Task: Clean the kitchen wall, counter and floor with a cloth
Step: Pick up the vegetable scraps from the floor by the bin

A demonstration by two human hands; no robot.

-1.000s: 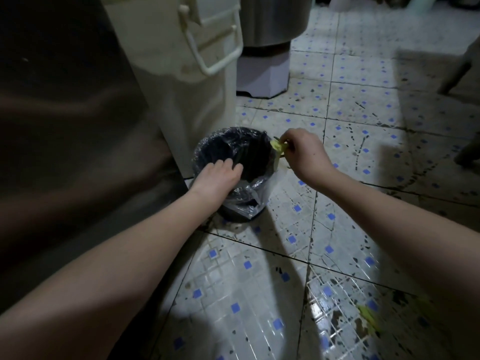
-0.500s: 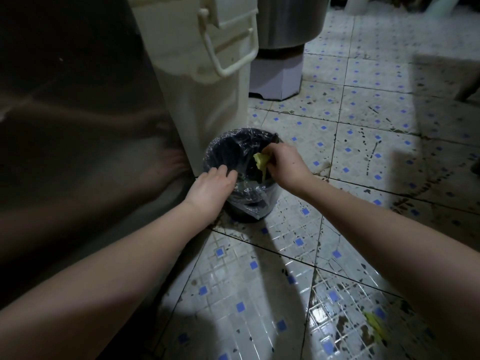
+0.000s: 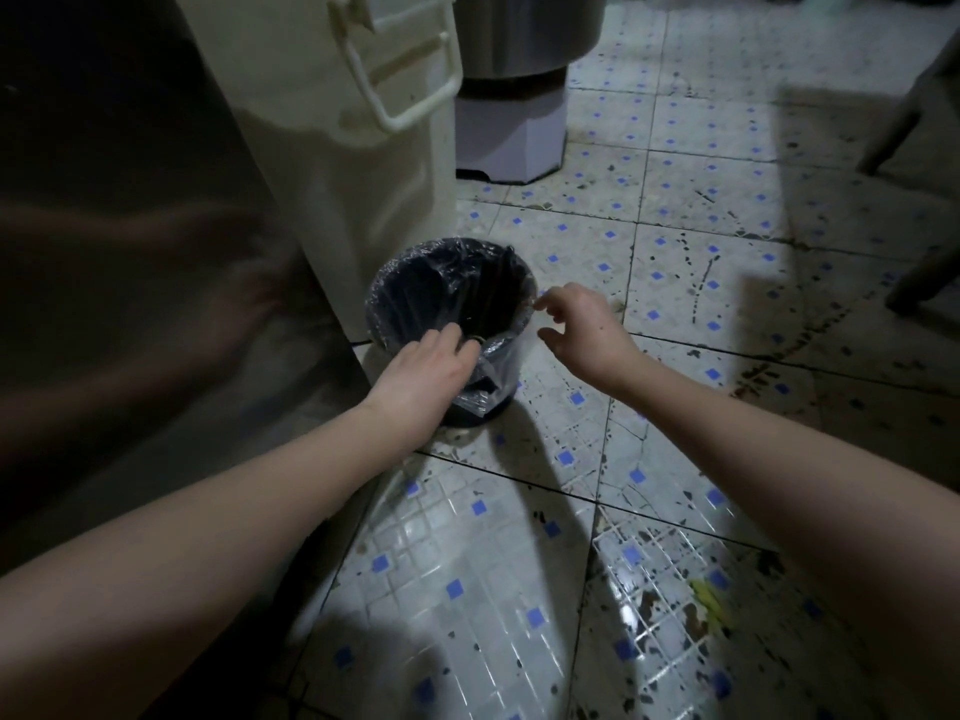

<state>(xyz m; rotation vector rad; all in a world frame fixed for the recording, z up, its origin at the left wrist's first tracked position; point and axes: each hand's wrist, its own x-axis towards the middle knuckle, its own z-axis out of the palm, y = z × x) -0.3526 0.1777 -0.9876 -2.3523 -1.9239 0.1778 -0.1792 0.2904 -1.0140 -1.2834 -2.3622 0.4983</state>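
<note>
1. Left hand [image 3: 421, 371] is gripping the lined bin [image 3: 457, 243] by its near rim.
2. Right hand [image 3: 587, 335] is hovering just beside the bin's right rim, fingers loosely spread, empty.
3. Stained floor [image 3: 675, 252] is bearing a yellow scrap [image 3: 709, 602], lower right.

Dim indoor view, lit unevenly: the tiled floor [image 3: 675, 226] shows wet glare near the lower edge, and broad soft shadows cross it at right and beneath the left arm [image 3: 234, 511]. The dark panel [image 3: 130, 304] at left faintly mirrors that arm, and the inside of the bin [image 3: 415, 293] reads near black. Straight lines bow toward the frame edges; fine detail is soft.
</note>
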